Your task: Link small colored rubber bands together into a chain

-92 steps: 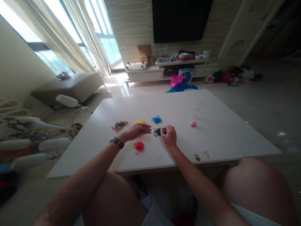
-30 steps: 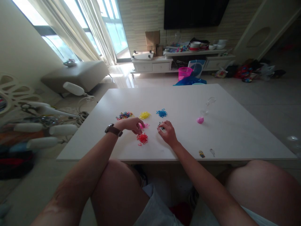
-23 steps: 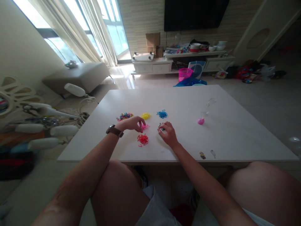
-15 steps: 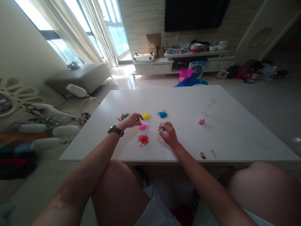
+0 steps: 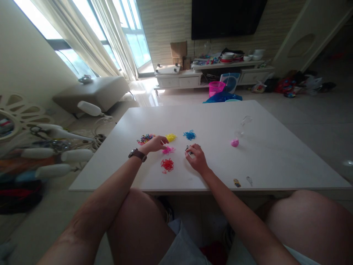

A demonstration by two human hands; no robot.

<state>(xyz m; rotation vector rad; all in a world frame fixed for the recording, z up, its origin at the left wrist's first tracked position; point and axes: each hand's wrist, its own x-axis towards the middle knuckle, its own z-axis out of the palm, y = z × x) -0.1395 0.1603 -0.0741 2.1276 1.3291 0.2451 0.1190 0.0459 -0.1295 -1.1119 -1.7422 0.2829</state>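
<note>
Small heaps of rubber bands lie on the white table (image 5: 275, 154): mixed colours (image 5: 143, 138), yellow (image 5: 171, 137), blue (image 5: 189, 135), pink (image 5: 168, 150), red (image 5: 167, 165) and black (image 5: 188, 148). My left hand (image 5: 155, 144), with a brown watch on the wrist, rests between the mixed and yellow heaps, fingers curled in a pinch; what they hold is too small to name. My right hand (image 5: 196, 159) lies over the black bands, fingers closed on them.
A pink cap (image 5: 234, 142) and a clear bottle (image 5: 245, 120) lie to the right on the table. Two small stickers (image 5: 236, 182) sit near the front edge. White chair parts (image 5: 52, 154) stand to the left. A pink basket (image 5: 216, 87) is on the floor beyond.
My left hand has moved from the red and pink heaps up and left toward the mixed and yellow heaps. The right hand has stayed on the black bands.
</note>
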